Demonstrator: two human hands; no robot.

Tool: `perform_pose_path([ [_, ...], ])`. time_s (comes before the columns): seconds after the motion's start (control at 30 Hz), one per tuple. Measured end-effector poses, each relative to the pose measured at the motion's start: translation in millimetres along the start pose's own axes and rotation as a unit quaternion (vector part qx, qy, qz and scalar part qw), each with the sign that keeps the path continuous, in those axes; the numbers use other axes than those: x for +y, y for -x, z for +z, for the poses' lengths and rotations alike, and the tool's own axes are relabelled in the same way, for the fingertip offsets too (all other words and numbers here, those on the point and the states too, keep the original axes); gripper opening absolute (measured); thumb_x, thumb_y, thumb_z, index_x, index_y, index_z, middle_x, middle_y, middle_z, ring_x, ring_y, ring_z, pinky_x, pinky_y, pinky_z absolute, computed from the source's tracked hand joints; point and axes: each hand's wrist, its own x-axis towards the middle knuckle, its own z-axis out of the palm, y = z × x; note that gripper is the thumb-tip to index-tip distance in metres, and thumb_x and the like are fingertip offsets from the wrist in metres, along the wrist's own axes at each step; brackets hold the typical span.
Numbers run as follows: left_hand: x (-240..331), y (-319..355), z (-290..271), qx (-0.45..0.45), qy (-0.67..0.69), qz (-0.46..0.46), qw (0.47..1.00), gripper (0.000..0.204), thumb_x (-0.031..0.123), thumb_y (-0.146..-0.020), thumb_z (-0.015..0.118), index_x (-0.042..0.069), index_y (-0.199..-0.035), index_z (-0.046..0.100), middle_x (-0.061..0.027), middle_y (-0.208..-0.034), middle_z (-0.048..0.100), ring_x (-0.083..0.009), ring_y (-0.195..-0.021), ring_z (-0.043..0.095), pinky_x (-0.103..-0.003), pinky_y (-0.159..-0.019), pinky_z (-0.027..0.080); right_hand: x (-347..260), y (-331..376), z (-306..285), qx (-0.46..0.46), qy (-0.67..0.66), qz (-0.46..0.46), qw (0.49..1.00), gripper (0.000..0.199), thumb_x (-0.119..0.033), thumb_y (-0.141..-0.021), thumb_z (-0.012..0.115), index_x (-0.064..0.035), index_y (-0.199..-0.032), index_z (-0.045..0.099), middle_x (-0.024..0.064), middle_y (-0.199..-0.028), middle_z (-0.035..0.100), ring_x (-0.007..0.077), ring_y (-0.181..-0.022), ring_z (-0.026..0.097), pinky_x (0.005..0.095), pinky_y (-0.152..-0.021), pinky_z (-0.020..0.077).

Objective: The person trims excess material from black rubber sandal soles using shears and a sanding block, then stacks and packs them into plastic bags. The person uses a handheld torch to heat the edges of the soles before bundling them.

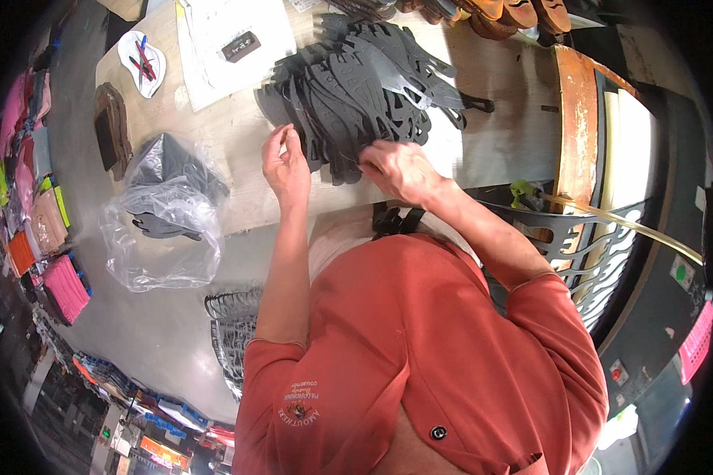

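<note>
The left hand (pixel 287 165) hovered with fingers loosely curled, pinching nothing visible, just beside the fanned pile of dark cut-out pieces (pixel 356 87) on the wooden table (pixel 499 103); the right hand (pixel 400 170) gripped the pile's near edge; a clear plastic bag (pixel 166 214) lay well left.

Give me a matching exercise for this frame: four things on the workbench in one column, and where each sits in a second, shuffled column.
Things:
1. heap of dark cut-out pieces
2. clear plastic bag
3. small white dish
4. white paper sheets

Places:
A. far left corner of the wooden bench, holding red and blue pens
B. hanging over the near left edge, with dark pieces inside
C. middle of the bench, right above the left hand and right hand
D. far side, between the dish and the heap

Pairs: 1-C, 2-B, 3-A, 4-D
</note>
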Motion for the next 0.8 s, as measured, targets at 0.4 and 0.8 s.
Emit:
perform_pose_path([
  [0.4, -23.0, -11.8, -25.9, -0.089, 0.080, 0.011, 0.993, 0.020, 0.016, -0.106, 0.061, 0.001, -0.116, 0.071, -0.0037, -0.119, 0.063, -0.0086, -0.094, 0.060, -0.025, -0.077, 0.051, -34.8, 291.3, -36.1, -0.012, -0.471, 0.499, 0.727, 0.015, -0.017, -0.098, 0.067, -0.0020, -0.098, 0.072, 0.0029, -0.079, 0.067, 0.0109, -0.071, 0.064, 0.0265, -0.063, 0.0515],
  [0.8, -24.7, -23.8, -37.4, -0.188, -0.016, -0.039, 0.981, 0.046, 0.030, -0.103, 0.063, 0.001, -0.139, 0.060, -0.0194, -0.134, 0.064, -0.0263, -0.108, 0.069, -0.035, -0.093, 0.055, -53.9, 334.2, 77.6, -0.092, -0.089, 0.518, 0.846, 0.032, -0.017, -0.092, 0.063, -0.0029, -0.120, 0.071, 0.0234, -0.094, 0.074, 0.0325, -0.088, 0.075, 0.0405, -0.079, 0.0609],
])
